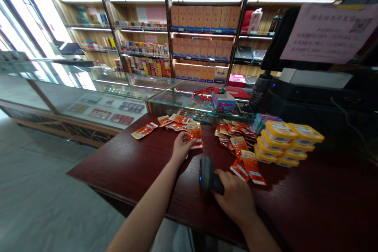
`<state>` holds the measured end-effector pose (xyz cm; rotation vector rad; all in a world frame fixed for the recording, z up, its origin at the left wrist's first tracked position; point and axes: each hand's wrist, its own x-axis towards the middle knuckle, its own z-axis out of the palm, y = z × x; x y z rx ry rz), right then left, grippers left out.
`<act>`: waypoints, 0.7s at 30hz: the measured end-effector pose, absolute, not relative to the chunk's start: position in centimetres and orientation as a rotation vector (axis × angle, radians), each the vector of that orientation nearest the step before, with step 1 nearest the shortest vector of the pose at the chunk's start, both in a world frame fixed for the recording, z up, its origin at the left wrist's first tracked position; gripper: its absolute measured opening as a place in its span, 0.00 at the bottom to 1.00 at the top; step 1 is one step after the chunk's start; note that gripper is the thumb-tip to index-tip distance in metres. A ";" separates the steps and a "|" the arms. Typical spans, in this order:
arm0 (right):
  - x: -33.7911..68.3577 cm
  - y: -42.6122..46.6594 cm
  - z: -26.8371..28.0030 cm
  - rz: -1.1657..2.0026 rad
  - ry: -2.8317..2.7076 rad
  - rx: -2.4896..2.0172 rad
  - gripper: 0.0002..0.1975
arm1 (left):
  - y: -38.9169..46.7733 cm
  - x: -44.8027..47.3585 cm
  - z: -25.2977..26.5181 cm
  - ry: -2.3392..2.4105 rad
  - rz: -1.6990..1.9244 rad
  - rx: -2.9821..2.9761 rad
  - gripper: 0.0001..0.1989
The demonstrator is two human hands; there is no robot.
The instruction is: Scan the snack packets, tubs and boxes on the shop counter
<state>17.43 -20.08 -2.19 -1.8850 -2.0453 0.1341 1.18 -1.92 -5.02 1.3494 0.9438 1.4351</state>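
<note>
Between the thumb and fingers of my left hand (182, 149) is an orange snack packet (195, 134), tilted up above the dark red counter (132, 169). My right hand (234, 195) wraps round the handle of a black barcode scanner (207, 173), whose side shows a small blue light. The scanner's head is just below and right of the held packet, apart from it. Beyond my left hand lies a loose group of similar orange packets (174, 124), with one packet (144, 130) off to the left. A bigger heap of orange packets (236, 136) spreads to the right.
Yellow-lidded tubs (279, 130) are stacked right of the heap. A monitor (279, 43) with a pink paper sign (329, 33) stands behind them. A small blue-pink box (224, 102) sits on the glass display case (165, 90). Shelves of boxes (203, 49) line the back wall.
</note>
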 end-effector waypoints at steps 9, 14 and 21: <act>17.8 -20.1 -3.1 0.123 -1.997 -1.869 0.18 | -3.0 1.2 -3.3 0.876 1.029 1.365 0.23; 17.9 -20.1 -3.2 0.116 -1.990 -1.843 0.20 | -2.2 2.4 -3.1 0.755 0.709 1.435 0.25; 18.0 -20.2 -3.0 0.103 -1.979 -1.849 0.19 | -0.1 4.3 -4.1 0.990 0.820 1.592 0.25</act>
